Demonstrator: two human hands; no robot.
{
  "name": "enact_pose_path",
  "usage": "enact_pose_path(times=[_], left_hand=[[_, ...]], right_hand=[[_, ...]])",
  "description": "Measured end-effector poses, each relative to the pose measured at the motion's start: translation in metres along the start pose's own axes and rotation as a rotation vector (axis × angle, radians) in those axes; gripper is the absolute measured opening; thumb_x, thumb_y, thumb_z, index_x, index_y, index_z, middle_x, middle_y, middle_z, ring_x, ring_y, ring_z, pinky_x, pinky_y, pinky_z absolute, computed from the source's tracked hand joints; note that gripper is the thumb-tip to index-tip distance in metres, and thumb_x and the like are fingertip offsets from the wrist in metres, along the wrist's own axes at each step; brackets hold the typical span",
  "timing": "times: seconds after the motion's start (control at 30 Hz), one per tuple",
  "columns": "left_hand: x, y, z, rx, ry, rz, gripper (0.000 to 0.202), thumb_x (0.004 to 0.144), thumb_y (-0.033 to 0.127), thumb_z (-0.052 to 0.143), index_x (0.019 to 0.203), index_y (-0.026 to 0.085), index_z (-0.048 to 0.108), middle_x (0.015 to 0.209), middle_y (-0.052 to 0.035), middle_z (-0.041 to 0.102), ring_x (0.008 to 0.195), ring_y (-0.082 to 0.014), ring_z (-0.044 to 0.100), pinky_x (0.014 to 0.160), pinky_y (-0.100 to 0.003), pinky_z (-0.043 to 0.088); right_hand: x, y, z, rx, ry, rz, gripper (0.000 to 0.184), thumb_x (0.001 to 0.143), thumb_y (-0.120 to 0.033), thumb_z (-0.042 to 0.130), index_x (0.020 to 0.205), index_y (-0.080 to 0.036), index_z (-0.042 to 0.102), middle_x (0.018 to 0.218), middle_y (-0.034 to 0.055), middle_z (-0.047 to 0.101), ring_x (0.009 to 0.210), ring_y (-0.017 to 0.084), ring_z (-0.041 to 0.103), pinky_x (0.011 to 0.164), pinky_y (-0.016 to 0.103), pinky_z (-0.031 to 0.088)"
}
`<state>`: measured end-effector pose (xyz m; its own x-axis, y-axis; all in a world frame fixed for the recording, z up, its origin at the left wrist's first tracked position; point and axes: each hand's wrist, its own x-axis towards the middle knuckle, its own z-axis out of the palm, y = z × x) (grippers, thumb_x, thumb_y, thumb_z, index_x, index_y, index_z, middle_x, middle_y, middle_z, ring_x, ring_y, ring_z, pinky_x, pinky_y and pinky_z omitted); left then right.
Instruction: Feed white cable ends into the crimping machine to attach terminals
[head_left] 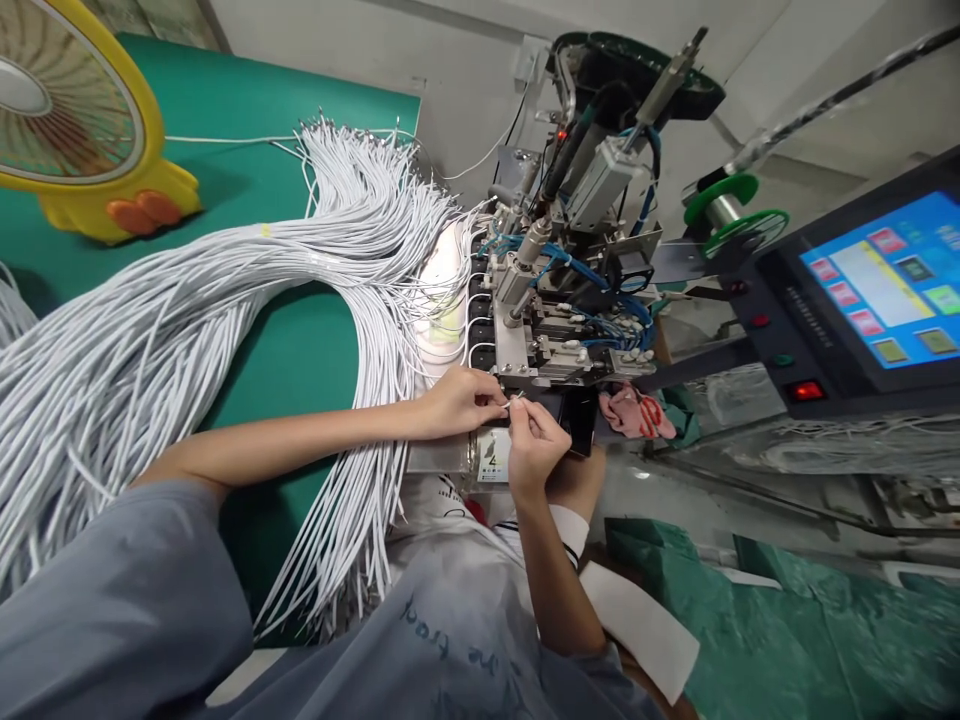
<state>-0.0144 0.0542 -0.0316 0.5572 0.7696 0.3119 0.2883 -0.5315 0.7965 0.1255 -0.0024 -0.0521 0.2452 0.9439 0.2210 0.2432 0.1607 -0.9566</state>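
Observation:
My left hand (466, 402) and my right hand (534, 438) meet in front of the machine (525, 300), both with their fingertips pinched. Between them runs the thin end of a white cable (514, 400), held from both sides. Its finer details are too small to make out. A thick bundle of white cables (187, 270) lies to the left and passes under my left forearm. Several single cables loop into the machine's left side, just above my left hand. Below the hands sits a white card with a printed logo (493, 456).
A yellow fan (142, 110) stands on the green table mat (307, 340) at the upper left. To the right are a control screen (892, 280), a green spool (724, 212), a pink cloth (636, 412) and a dark phone-like object (579, 418). Green sheeting (787, 620) lies lower right.

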Motion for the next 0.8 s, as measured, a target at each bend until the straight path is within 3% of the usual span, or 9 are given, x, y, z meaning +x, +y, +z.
enact_pose_path(times=[0.07, 0.17, 0.23, 0.37, 0.47, 0.53, 0.63, 0.7, 0.8], left_hand=[[0.002, 0.001, -0.002, -0.002, -0.024, 0.030, 0.012, 0.081, 0.018, 0.061, 0.075, 0.014, 0.070, 0.069, -0.0024, 0.066, 0.066, -0.0105, 0.058, 0.062, -0.022, 0.045], [0.002, 0.001, -0.003, -0.008, -0.046, 0.057, 0.010, 0.082, 0.017, 0.061, 0.077, 0.014, 0.069, 0.071, -0.0023, 0.066, 0.068, -0.0113, 0.058, 0.065, -0.023, 0.045], [0.002, -0.001, -0.001, -0.006, -0.036, 0.052, 0.009, 0.080, 0.017, 0.062, 0.074, 0.014, 0.068, 0.070, -0.0014, 0.065, 0.068, -0.0113, 0.057, 0.065, -0.023, 0.045], [0.000, -0.004, 0.004, 0.028, -0.002, 0.003, 0.013, 0.077, 0.019, 0.066, 0.065, 0.013, 0.064, 0.064, 0.0002, 0.063, 0.061, -0.0098, 0.055, 0.060, -0.021, 0.042], [-0.002, -0.007, 0.004, 0.185, -0.018, 0.085, 0.014, 0.081, 0.019, 0.061, 0.069, 0.013, 0.065, 0.066, -0.0013, 0.062, 0.063, -0.0108, 0.054, 0.060, -0.022, 0.041], [-0.002, -0.009, 0.003, 0.369, -0.040, 0.193, 0.018, 0.085, 0.016, 0.053, 0.076, 0.013, 0.067, 0.070, -0.0044, 0.063, 0.068, -0.0132, 0.054, 0.061, -0.024, 0.041], [-0.003, -0.011, 0.002, 0.572, -0.062, 0.315, 0.023, 0.086, 0.010, 0.046, 0.079, 0.013, 0.068, 0.073, -0.0076, 0.063, 0.070, -0.0156, 0.051, 0.059, -0.026, 0.038], [-0.002, -0.011, 0.002, 0.566, -0.042, 0.319, 0.023, 0.086, 0.011, 0.046, 0.077, 0.013, 0.067, 0.071, -0.0070, 0.062, 0.070, -0.0157, 0.050, 0.058, -0.026, 0.037], [-0.002, -0.008, 0.003, 0.412, 0.020, 0.224, 0.019, 0.086, 0.020, 0.053, 0.073, 0.014, 0.065, 0.067, -0.0041, 0.062, 0.067, -0.0143, 0.050, 0.059, -0.025, 0.039]], right_hand=[[0.009, -0.004, -0.011, 0.023, -0.004, 0.039, 0.022, 0.079, -0.033, 0.060, 0.066, -0.015, 0.064, 0.061, 0.0016, 0.053, 0.056, 0.013, 0.048, 0.051, 0.026, 0.039], [0.022, -0.008, -0.026, 0.048, -0.196, 0.101, 0.018, 0.074, -0.030, 0.065, 0.064, -0.015, 0.065, 0.058, 0.0007, 0.054, 0.053, 0.011, 0.047, 0.048, 0.024, 0.037], [0.026, -0.008, -0.028, 0.068, -0.255, 0.105, 0.016, 0.072, -0.028, 0.067, 0.062, -0.015, 0.066, 0.058, 0.0002, 0.054, 0.053, 0.011, 0.046, 0.048, 0.024, 0.036], [0.018, -0.002, -0.014, 0.116, -0.109, 0.131, 0.024, 0.075, -0.032, 0.064, 0.057, -0.015, 0.061, 0.050, -0.0037, 0.042, 0.046, 0.008, 0.034, 0.044, 0.023, 0.028], [0.011, 0.000, -0.008, -0.029, 0.025, 0.044, 0.025, 0.077, -0.032, 0.062, 0.058, -0.015, 0.062, 0.052, -0.0025, 0.044, 0.050, 0.009, 0.036, 0.047, 0.024, 0.031], [0.011, -0.001, -0.012, -0.159, 0.010, -0.031, 0.023, 0.077, -0.030, 0.061, 0.060, -0.015, 0.063, 0.055, -0.0013, 0.047, 0.053, 0.010, 0.039, 0.050, 0.025, 0.032], [0.016, -0.004, -0.023, -0.190, -0.118, 0.001, 0.021, 0.076, -0.029, 0.062, 0.060, -0.015, 0.064, 0.052, -0.0017, 0.048, 0.050, 0.010, 0.038, 0.047, 0.025, 0.030], [0.018, -0.005, -0.025, -0.114, -0.159, 0.057, 0.020, 0.074, -0.029, 0.063, 0.060, -0.015, 0.063, 0.053, -0.0017, 0.049, 0.049, 0.010, 0.039, 0.046, 0.024, 0.031], [0.013, -0.003, -0.015, 0.011, -0.067, 0.071, 0.022, 0.074, -0.031, 0.063, 0.060, -0.015, 0.062, 0.056, -0.0015, 0.050, 0.051, 0.010, 0.041, 0.047, 0.024, 0.033]])
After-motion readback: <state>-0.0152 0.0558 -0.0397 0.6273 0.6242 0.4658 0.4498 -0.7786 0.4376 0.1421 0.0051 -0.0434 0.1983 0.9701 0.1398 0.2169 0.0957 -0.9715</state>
